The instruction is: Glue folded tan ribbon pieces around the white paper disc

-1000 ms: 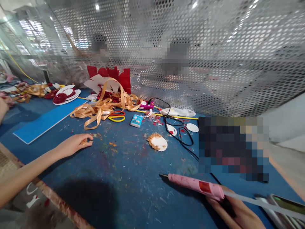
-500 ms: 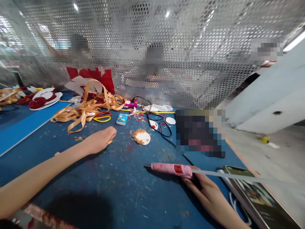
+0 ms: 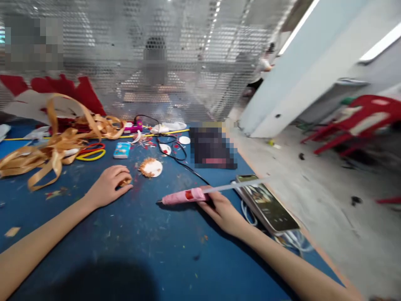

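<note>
Head view of the blue table (image 3: 140,246). We see the right hand (image 3: 224,209) closed around the grip of the pink glue gun (image 3: 184,196), which lies low over the table with its nozzle pointing at the left hand (image 3: 108,188). That hand is curled, its fingertips pressing what appears to be a small golden piece (image 3: 125,182) onto the table, just beside the fringed white disc (image 3: 151,167). We judge the chief risks to be these: a hot nozzle this close to the table could drip glue onto it or touch the left fingers if either hand slides inward. The black cable (image 3: 175,156) trailing behind the gun could snag and tug it. The right forearm lies next to the phone (image 3: 266,202), which sits near the table's edge and could be nudged off. The gun's trigger is hidden by the right hand, the golden piece is mostly covered, the gold ribbon (image 3: 53,146) is cut off at the left, and motion blur softens the whole far side.
</note>
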`<move>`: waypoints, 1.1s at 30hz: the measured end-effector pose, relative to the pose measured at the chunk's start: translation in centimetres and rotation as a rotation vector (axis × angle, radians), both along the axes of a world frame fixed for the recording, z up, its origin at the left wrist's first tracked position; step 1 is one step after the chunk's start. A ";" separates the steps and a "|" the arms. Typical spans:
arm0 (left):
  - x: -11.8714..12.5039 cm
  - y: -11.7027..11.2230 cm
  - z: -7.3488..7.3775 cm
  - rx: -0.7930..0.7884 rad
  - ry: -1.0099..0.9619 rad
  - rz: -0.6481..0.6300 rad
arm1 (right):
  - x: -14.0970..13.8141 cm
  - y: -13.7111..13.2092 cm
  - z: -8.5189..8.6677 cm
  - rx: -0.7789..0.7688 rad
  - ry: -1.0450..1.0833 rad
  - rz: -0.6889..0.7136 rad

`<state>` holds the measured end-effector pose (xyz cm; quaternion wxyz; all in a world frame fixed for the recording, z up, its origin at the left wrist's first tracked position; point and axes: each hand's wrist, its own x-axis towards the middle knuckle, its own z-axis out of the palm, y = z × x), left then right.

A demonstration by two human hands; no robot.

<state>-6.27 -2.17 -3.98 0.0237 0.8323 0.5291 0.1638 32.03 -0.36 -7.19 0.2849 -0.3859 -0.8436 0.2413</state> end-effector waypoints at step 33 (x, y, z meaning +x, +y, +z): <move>9.5 5.3 1.0 -0.053 0.041 0.224 | 0.2 0.2 0.8 -0.323 0.546 -0.317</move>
